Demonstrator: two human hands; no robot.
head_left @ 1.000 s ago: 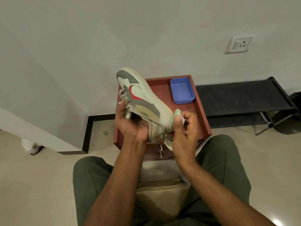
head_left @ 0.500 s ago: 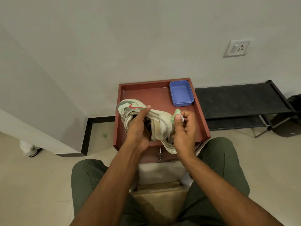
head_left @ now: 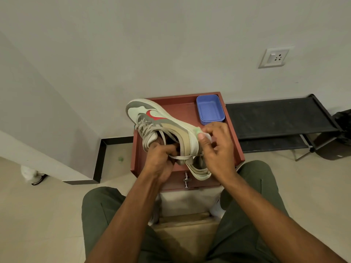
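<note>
A white, grey and beige sneaker with a red logo is held in the air above the red-brown tray table, its toe pointing up and to the left. My left hand grips it at the opening, fingers tucked inside the collar. My right hand pinches a small pale green and white piece against the heel. Loose laces hang down under the shoe.
A blue plastic tub sits at the tray's back right corner. A black low shoe rack stands to the right, with a dark bag beyond it. A wall socket is above. My legs flank a wooden stool below.
The sneaker dropped low onto the tray half a second ago and has now been lifted and tilted toe-up again. My right hand stays at the heel with the green piece.
</note>
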